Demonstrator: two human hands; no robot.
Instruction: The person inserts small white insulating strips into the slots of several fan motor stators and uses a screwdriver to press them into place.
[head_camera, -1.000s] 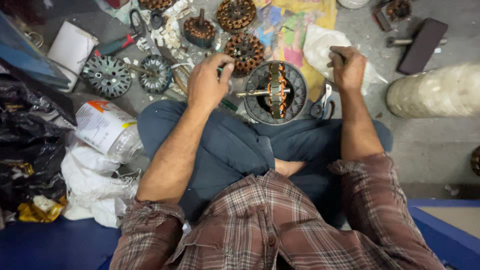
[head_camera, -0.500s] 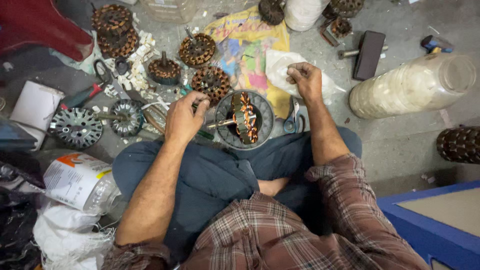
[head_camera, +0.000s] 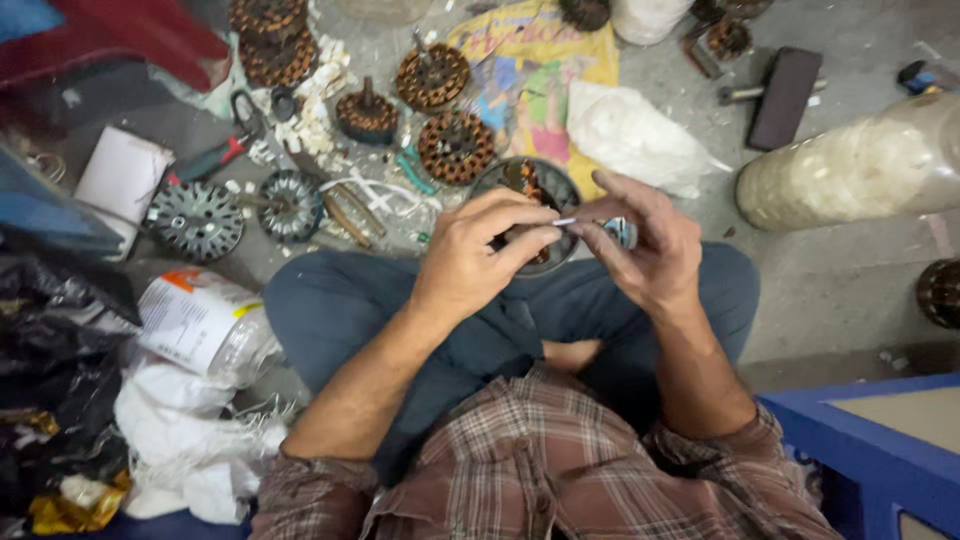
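The small part (head_camera: 618, 231) is a short, roughly cylindrical piece with a bluish-grey, shiny surface. It sits between the fingertips of the right hand (head_camera: 645, 250). A thin, pale strip (head_camera: 563, 222) runs nearly level from it to the pinched thumb and forefinger of the left hand (head_camera: 478, 255). Both are held in the air above the round motor stator (head_camera: 525, 190), which lies on the floor by the crossed legs.
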